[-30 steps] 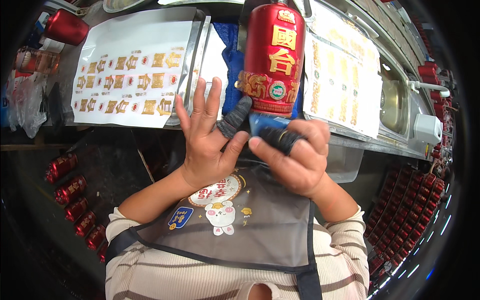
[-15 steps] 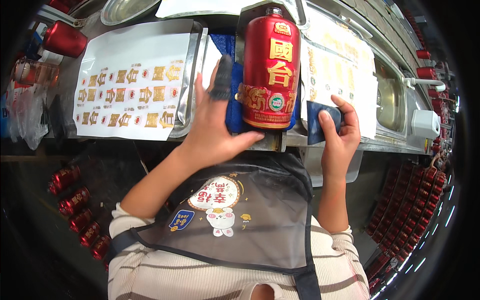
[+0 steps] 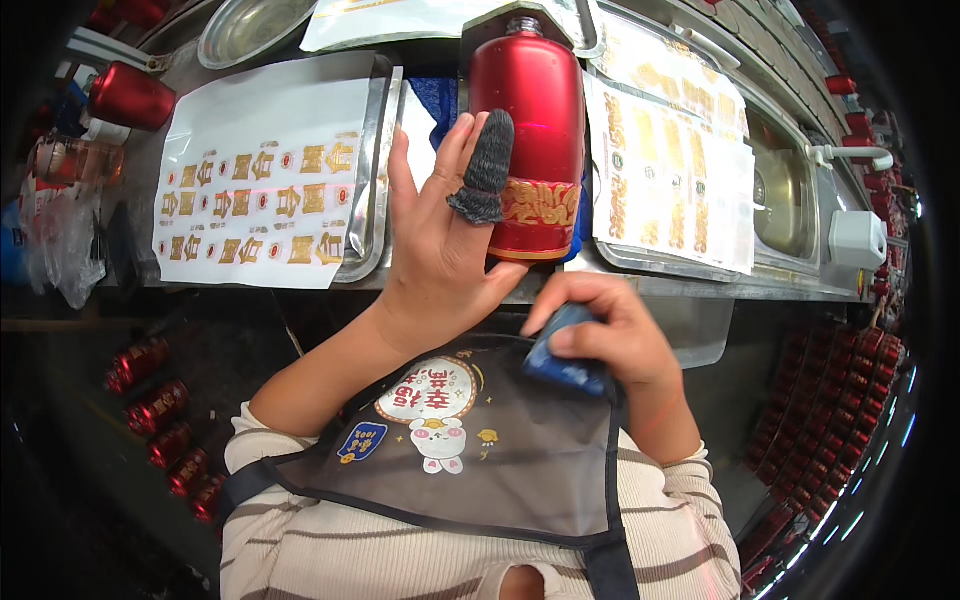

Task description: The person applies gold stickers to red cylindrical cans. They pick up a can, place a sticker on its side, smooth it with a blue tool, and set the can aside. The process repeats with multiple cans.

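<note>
A red bottle (image 3: 530, 95) lies on the work surface, neck pointing away from me, with a gold patterned band (image 3: 545, 203) near its base. My left hand (image 3: 440, 245) rests against the bottle's left side, fingers stretched out and thumb by the base. A black finger cover (image 3: 488, 165) sits on one of its fingers. Over the apron, just below the counter edge, my right hand (image 3: 612, 335) pinches a flat blue pad (image 3: 568, 360), slightly blurred. To the left lies a white sheet of gold and red decals (image 3: 250, 110); more gold decal sheets (image 3: 725, 200) lie to the right.
Metal trays (image 3: 372, 245) sit under the sheets. A blue cloth (image 3: 435, 100) shows beside the bottle. At far right are a sink (image 3: 785, 190), a tap (image 3: 850, 157) and a white jug (image 3: 857, 240). Another red bottle (image 3: 130, 98) lies far left; several stand below.
The bottle has turned, so its lettered face no longer shows and a plain red side does. My left hand moved right onto it. My right hand brought the pad down and left.
</note>
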Tool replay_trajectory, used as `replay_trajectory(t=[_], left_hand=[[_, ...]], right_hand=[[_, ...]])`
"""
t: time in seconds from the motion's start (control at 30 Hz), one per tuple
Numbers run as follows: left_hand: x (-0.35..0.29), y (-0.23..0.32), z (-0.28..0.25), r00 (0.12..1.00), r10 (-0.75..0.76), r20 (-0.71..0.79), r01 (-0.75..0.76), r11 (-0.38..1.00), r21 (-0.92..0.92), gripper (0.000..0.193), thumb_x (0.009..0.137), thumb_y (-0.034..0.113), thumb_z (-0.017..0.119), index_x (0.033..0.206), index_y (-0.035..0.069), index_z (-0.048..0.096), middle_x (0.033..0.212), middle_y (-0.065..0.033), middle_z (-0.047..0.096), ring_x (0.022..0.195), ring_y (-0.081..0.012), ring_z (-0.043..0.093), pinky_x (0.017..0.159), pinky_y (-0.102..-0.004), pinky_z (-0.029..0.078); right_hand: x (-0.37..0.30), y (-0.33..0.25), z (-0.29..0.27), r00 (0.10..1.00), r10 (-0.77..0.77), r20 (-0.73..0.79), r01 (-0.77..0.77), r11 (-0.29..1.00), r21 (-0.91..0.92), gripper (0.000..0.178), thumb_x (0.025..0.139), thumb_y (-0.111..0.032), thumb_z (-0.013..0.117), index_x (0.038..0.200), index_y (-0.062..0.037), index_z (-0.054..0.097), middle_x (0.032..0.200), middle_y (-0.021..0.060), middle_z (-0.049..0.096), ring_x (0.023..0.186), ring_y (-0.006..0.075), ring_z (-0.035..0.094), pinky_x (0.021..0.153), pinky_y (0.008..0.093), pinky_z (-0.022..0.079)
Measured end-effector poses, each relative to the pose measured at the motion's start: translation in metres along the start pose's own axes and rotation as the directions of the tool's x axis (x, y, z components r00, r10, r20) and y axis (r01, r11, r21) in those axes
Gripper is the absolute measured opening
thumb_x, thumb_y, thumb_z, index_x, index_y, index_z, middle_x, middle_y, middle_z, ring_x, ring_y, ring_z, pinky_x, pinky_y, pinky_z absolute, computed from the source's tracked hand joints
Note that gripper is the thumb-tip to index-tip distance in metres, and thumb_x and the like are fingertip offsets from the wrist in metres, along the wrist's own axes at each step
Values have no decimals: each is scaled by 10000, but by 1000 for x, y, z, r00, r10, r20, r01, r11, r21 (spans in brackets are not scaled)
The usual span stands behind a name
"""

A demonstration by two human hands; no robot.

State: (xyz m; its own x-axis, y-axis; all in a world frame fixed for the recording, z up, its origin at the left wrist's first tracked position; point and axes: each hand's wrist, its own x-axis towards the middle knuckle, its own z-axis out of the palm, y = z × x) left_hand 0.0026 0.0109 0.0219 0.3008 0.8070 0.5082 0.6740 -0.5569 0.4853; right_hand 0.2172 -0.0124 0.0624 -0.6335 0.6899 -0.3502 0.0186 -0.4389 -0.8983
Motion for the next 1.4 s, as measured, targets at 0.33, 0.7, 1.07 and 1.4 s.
replay_trajectory(t=[0.33, 0.7, 1.07, 1.4], left_hand=[[15, 10, 8, 864, -451, 225, 441, 460, -771, 759, 915, 105, 687, 1499, -89, 243, 1491, -190, 412, 1353, -237, 447, 1133, -357, 341], [12, 5, 6, 897, -398, 193, 379, 467, -799, 788, 900, 70, 682, 1511, -90, 212, 1530, -214, 362, 1417, -271, 372, 1175, -376, 273], [11, 0, 10, 874, -450, 184, 443, 583, -681, 668, 921, 123, 699, 1444, -91, 344, 1450, -215, 463, 1350, -244, 459, 1129, -359, 345], [3, -25, -2, 804, -530, 271, 356, 63, -932, 149, 1005, 46, 422, 1118, -41, 465, 1534, -245, 375, 1445, -266, 343, 1191, -378, 255]], right_hand=[[17, 20, 8, 470, -432, -770, 311, 897, -313, 330, 880, 59, 645, 1182, -11, 530, 1043, 34, 575, 881, 61, 558, 764, 205, 475], [28, 26, 20, 439, -569, -696, 248, 821, -514, 275, 894, -3, 675, 1128, -4, 530, 1028, 41, 560, 924, 85, 538, 808, 223, 458], [36, 26, 30, 339, -735, -587, 145, 657, -739, 229, 839, 23, 706, 1051, -19, 631, 932, 50, 603, 801, 137, 559, 735, 259, 467], [38, -8, 43, 482, -871, -93, 253, 240, -937, 365, 699, 123, 770, 1028, -27, 722, 945, 112, 679, 837, 224, 660, 736, 300, 515]])
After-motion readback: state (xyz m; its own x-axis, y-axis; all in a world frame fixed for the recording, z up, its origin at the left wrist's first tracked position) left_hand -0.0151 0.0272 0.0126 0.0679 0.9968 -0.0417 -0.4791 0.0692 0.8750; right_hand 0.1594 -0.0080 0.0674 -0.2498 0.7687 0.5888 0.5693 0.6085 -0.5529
